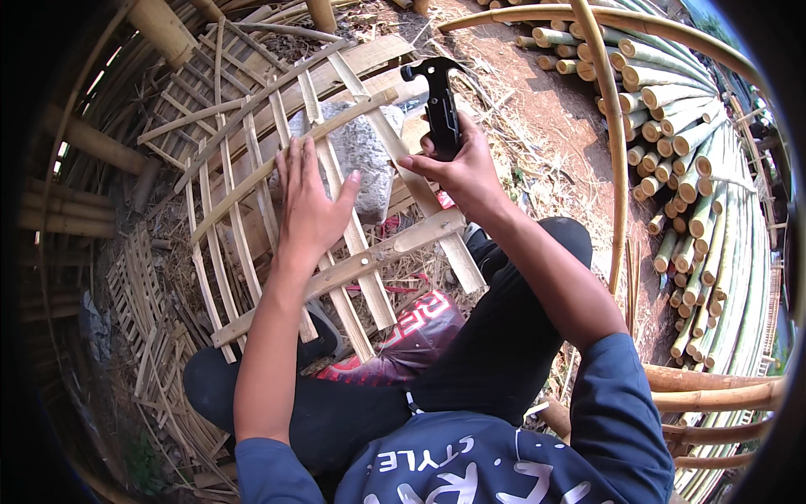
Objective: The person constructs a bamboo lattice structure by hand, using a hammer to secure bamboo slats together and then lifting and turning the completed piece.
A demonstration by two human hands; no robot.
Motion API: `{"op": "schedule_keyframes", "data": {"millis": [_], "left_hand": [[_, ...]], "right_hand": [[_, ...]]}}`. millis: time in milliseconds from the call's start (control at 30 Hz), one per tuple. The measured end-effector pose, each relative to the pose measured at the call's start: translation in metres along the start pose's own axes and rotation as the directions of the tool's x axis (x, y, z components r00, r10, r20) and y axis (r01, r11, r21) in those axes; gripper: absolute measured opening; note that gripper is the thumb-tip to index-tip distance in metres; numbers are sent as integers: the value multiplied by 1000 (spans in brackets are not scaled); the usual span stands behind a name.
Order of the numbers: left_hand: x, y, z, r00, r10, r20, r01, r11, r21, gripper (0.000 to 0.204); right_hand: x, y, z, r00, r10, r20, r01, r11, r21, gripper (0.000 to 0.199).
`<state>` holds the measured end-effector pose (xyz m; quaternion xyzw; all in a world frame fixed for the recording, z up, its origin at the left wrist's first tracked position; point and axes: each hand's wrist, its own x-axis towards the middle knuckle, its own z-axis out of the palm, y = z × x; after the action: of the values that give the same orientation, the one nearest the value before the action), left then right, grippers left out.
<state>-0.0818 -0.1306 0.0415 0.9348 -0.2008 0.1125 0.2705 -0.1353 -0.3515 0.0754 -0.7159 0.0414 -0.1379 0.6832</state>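
A lattice panel of split bamboo slats [336, 277] lies across my lap and over a pale stone block [367, 160]. My left hand [312, 197] rests on the panel with its fingers stretched out, over a crosswise slat and the upright strips. In my right hand [460, 164] is a black multi-tool hammer [442, 105], gripped by its handle with the head pointing up and away from me. The hammer is held above the panel's right side, apart from the slats. Part of its handle is hidden by my fingers.
A large stack of cut bamboo poles [672, 143] stands on the right, behind a curved bamboo rail [617, 151]. More lattice panels [193, 97] lie at the far left. Bamboo scraps [159, 336] cover the ground at left. A red printed sack [411, 336] lies beneath the panel.
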Motion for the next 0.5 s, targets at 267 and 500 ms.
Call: {"op": "schedule_keyframes", "data": {"millis": [267,500], "left_hand": [[12,0,-33,999,-46,1,45,957,-287,74],[19,6,-58,996,-88,16,87,904,-419,67]], "right_hand": [[-11,-37,7,994,81,76,-106,895,434,50],[-8,-55,18,986,1,165,-94,823,560,53]]}}
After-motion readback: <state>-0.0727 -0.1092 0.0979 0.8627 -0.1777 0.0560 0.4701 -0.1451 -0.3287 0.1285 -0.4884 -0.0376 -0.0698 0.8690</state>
